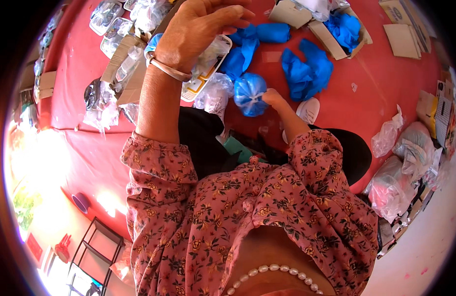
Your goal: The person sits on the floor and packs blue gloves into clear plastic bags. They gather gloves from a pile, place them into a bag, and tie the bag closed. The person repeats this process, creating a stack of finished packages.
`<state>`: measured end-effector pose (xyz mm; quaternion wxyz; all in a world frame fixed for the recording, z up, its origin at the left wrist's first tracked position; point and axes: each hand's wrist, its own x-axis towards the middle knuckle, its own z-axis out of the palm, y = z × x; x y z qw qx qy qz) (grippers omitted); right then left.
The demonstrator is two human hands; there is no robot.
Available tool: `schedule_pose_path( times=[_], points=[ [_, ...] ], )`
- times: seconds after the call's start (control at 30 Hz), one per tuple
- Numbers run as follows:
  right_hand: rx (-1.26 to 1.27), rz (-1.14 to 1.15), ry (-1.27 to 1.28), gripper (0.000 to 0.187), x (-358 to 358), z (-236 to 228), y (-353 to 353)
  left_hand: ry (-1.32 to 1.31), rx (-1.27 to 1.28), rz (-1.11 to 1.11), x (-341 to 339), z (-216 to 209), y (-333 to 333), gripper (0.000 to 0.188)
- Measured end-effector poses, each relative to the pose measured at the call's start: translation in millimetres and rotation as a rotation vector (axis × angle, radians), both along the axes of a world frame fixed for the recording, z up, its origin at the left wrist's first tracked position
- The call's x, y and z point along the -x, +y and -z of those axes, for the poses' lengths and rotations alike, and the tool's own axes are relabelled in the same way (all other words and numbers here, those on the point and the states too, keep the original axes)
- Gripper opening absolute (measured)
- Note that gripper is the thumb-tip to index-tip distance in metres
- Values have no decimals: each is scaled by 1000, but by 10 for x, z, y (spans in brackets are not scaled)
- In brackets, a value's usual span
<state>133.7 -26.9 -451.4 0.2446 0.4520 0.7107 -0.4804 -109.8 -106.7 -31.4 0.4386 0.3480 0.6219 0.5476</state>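
My left hand is raised close to the view, fingers loosely stretched to the right and nothing visible in them. Below it, partly hidden by the wrist, is a white plastic basket with yellow trim. My right hand is closed on the gathered side of a round, stuffed blue plastic bag. Just beyond this bag lie a rolled blue bundle and some crumpled blue material. Another crumpled blue piece spreads on the red floor to the right. A clear plastic bag touches the basket's near end.
An open cardboard box with blue material stands at the far right. Clear plastic containers and cardboard crowd the far left. Filled plastic bags line the right side. A white shoe shows beside my right forearm.
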Motion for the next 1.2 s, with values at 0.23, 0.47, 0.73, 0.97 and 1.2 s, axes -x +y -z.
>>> schedule_pose_path(
  times=[0.23,0.47,0.73,0.97,1.2],
  points=[
    [-660,-156,70,19,870,-1236,-235,35,-127,-169,40,41,11,35],
    [-179,-42,406,73,1571,-249,-547,-147,-121,-283,-77,-134,122,36],
    [-334,-337,552,26,1473,-32,-445,-257,-231,-477,84,35,101,30],
    [566,175,398,8,1004,-1017,211,-402,-314,-377,202,250,100,23],
    [583,399,635,13,749,-2044,1029,-349,-165,-370,69,360,398,27]
  ],
)
